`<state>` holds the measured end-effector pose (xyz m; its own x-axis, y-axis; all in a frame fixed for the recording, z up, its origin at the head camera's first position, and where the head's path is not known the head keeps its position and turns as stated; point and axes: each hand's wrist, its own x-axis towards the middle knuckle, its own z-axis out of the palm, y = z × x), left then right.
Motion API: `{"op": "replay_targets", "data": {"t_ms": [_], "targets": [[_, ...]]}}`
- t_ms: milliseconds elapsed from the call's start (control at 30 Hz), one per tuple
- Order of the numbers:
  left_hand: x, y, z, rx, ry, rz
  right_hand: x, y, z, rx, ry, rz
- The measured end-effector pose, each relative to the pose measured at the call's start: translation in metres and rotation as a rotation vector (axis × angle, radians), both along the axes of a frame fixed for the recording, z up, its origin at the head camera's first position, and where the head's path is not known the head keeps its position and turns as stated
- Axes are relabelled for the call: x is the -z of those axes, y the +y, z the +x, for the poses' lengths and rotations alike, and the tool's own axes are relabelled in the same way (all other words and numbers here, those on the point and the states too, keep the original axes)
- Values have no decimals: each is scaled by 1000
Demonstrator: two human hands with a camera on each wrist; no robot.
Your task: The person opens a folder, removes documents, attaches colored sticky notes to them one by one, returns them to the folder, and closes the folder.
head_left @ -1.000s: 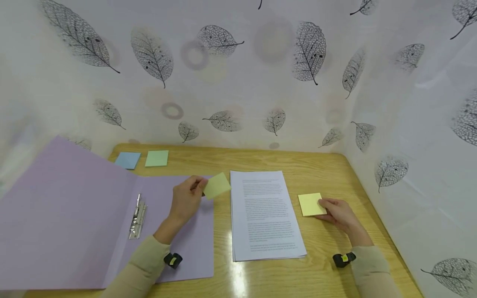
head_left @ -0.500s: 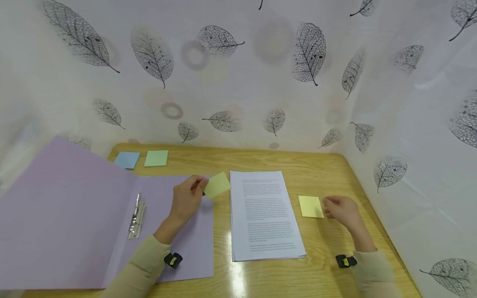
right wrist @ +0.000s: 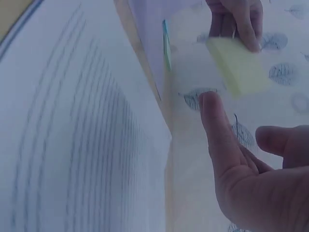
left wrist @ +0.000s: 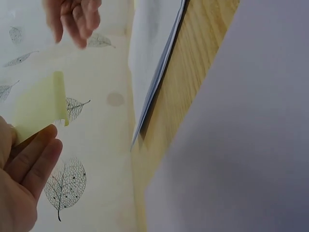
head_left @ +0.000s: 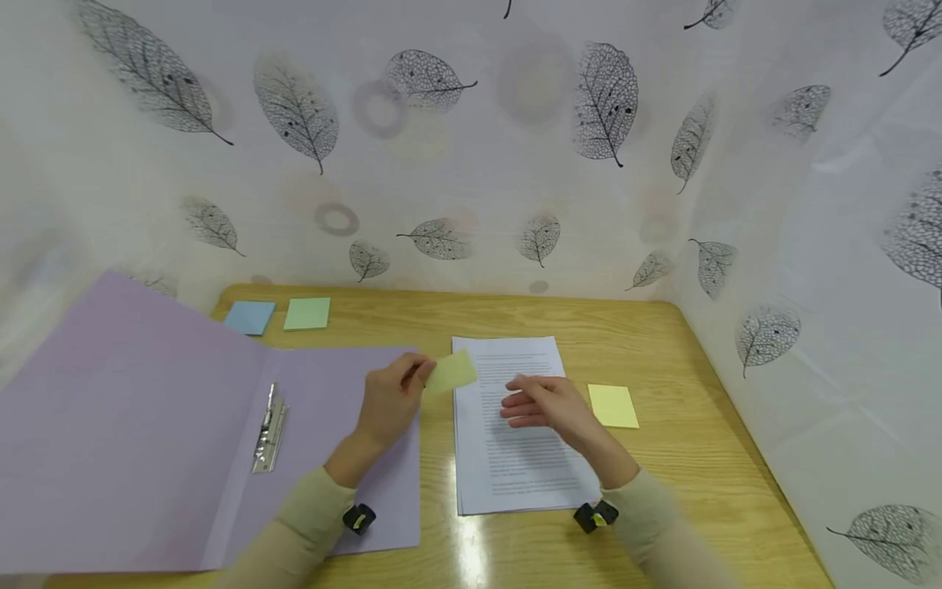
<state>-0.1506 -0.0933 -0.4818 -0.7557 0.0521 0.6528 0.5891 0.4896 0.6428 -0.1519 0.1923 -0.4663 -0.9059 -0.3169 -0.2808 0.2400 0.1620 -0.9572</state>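
Note:
A single yellow sticky note (head_left: 452,372) is pinched between the thumb and fingers of my left hand (head_left: 390,401), over the right edge of the purple folder. In the left wrist view the note (left wrist: 41,104) shows a curled edge. My right hand (head_left: 552,409) hovers over the printed paper stack (head_left: 508,474) with its fingers extended and thumb apart, holding nothing. The right wrist view has the right hand (right wrist: 256,179) below the note (right wrist: 239,67), with a gap between them. On the table right of the stack lies a yellow sticky note pad (head_left: 616,407).
The purple folder (head_left: 132,433) lies spread wide at the left, its metal clip (head_left: 270,429) near the spine. Blue (head_left: 250,317) and green (head_left: 307,313) sticky note pads sit at the back left. A leaf-patterned curtain (head_left: 456,164) surrounds the wooden table (head_left: 706,458).
My right hand let go of the yellow pad, leaving it on the table, and moved left over the papers. My left hand shifted slightly right with the note.

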Motion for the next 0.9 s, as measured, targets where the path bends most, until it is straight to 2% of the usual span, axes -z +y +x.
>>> {"op": "replay_targets", "data": {"t_ms": [167, 267, 400, 567, 733, 800, 900], "targets": [[1, 4, 6, 54, 81, -92, 2, -34, 6, -38, -148, -178], [0, 6, 8, 103, 130, -152, 1, -42, 6, -20, -180, -248], [-2, 6, 13, 169, 187, -245, 1, -44, 6, -9, -151, -282], [-1, 7, 17, 249, 225, -343, 4, -40, 3, -20, -82, -229], [0, 9, 20, 350, 170, -301, 9, -39, -1, 20, 18, -118], [0, 10, 19, 340, 118, -254, 12, -38, -4, 58, 63, -69], [-2, 12, 14, 261, -34, -186, 14, -37, -7, 102, 122, 2]]}}
